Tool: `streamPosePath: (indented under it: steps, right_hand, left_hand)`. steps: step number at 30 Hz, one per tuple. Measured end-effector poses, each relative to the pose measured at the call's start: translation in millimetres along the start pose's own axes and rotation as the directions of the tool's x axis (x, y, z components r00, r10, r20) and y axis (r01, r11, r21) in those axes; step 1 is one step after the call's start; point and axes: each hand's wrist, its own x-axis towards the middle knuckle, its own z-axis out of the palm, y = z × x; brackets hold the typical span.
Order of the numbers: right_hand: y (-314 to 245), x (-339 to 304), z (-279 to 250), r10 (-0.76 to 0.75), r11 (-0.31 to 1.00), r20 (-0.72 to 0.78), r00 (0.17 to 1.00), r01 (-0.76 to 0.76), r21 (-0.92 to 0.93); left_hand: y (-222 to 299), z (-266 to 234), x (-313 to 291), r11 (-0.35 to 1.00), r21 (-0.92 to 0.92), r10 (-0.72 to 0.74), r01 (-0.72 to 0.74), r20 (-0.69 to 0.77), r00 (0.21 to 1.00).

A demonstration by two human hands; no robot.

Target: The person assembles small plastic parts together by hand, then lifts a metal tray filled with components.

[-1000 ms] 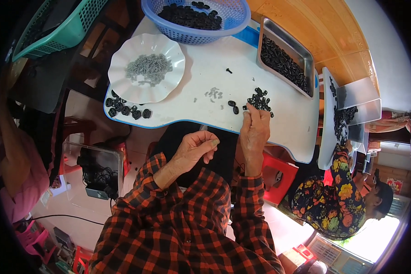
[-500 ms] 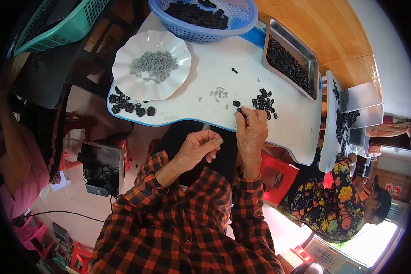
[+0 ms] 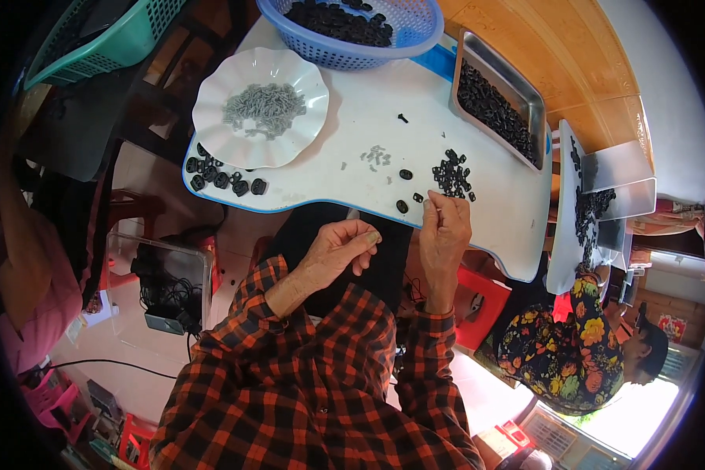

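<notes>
My left hand (image 3: 343, 249) is held over my lap just off the table's near edge, thumb and fingers pressed together; whatever they hold, if anything, is hidden. At the edge of a heap of small black parts (image 3: 452, 174), my right hand (image 3: 446, 229) has its thumb and forefinger brought together. What lies between those fingertips cannot be made out. Beside them rests a small black piece (image 3: 418, 198). Two black oval pieces, one farther (image 3: 405, 175) and one nearer (image 3: 402, 207), lie to its left. Small grey pieces (image 3: 376, 155) are scattered beyond the ovals.
On the white table (image 3: 352, 110) stand a scalloped white plate (image 3: 211, 117) of grey pieces, a blue basket (image 3: 345, 56) and a metal tray (image 3: 542, 117) of black parts. Black rounded pieces (image 3: 239, 188) sit by the plate. A person in floral clothing (image 3: 560, 352) is at right.
My right hand has moved right and slightly nearer, leaving the black oval it held on the table. My left hand has hardly moved.
</notes>
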Motion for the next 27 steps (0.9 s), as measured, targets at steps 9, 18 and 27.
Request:
streamPosePath:
  steps: [9,18,27]
  right_hand:
    - [2,2,4,0.062,0.998,0.122,0.991,-0.061,-0.011]
    - [2,-2,5,0.021,0.996,0.086,0.996,-0.028,0.084]
    - [-7,-21,4,0.303,0.832,0.200,0.932,-0.361,0.421]
  left_hand:
    - [1,-3,-1,0.995,-0.096,0.003,-0.001,0.023,1.000]
    - [4,-4,-2,0.971,-0.239,0.036,-0.020,0.061,0.998]
    - [2,-4,-3,0.977,-0.213,0.033,-0.024,0.037,0.999]
